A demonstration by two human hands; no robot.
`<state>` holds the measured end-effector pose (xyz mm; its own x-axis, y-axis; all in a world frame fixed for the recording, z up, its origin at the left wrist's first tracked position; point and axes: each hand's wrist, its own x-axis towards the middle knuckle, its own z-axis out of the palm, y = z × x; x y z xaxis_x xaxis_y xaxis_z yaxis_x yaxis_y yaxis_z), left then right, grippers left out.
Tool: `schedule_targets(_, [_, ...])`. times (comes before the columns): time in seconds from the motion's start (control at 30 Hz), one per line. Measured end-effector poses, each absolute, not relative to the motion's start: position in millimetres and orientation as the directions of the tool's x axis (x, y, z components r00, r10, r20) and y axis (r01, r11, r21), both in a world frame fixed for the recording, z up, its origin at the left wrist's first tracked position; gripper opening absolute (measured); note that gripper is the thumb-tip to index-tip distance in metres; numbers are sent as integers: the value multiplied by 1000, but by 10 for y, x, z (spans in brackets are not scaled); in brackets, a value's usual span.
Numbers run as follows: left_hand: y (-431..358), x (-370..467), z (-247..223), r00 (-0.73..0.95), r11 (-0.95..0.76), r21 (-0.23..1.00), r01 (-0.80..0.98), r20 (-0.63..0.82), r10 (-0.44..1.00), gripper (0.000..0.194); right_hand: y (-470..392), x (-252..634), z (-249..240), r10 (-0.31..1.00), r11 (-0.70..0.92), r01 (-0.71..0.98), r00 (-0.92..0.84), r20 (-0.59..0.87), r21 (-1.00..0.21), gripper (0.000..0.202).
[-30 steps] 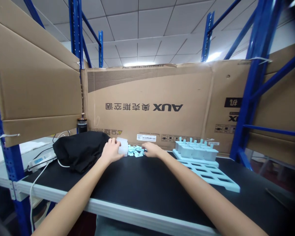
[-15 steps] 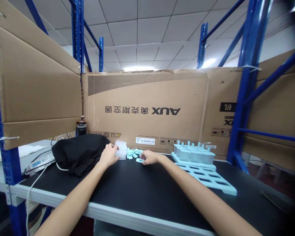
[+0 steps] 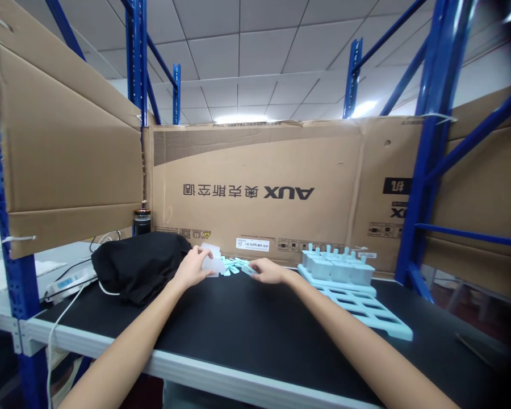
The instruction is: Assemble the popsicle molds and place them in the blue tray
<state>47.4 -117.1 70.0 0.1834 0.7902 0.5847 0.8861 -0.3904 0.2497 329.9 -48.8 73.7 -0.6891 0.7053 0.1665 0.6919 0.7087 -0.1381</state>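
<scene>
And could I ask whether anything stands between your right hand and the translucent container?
Yes: a low pile of flat light-blue plastic pieces lies between the right hand and the translucent container, on the black tabletop.

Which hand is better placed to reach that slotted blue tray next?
Probably the right hand: it's nearer the slotted blue tray, while the left hand grips a whitish container farther away.

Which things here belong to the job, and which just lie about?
Job:
white translucent item, in left hand
light-blue pieces, one at right hand
probably, matching blue: slotted frame, moulds

Lying about, apparently:
black cloth
power strip
dark jar
</scene>
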Motion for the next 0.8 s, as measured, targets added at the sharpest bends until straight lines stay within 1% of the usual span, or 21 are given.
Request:
schedule_targets(0.1, [-1194,640,737,177,-562,387,732,687,704,45,-643,3386,834,692,722,631,-660,291,-284,25])
schedule_targets(0.2, [-1215,879,767,181,-679,461,571,736,652,50,-830,3448,944,682,728,524,-622,384,-443,41])
schedule_targets(0.3, [-1214,1124,773,247,-741,518,426,722,647,58,-965,3473,1033,714,680,400,-552,431,-614,39])
schedule_targets(0.4, [-1171,1326,753,333,-774,560,295,699,633,66,-1027,3455,1066,751,615,215,-453,481,-759,36])
schedule_targets(0.5, [-1104,1463,710,377,-783,583,217,690,618,69,-1063,3416,1050,787,550,86,-385,482,-831,38])
schedule_targets(0.6, [-1056,1521,646,389,-776,617,129,688,612,67,-1113,3386,1037,831,457,-7,-354,430,-889,39])
schedule_targets(0.7, [-1043,1516,576,434,-751,658,51,663,610,65,-1162,3366,1039,863,368,-107,-330,382,-924,39])
schedule_targets(0.8, [-1047,1494,524,453,-747,664,15,662,597,73,-1164,3337,1007,874,297,-100,-372,312,-950,39])
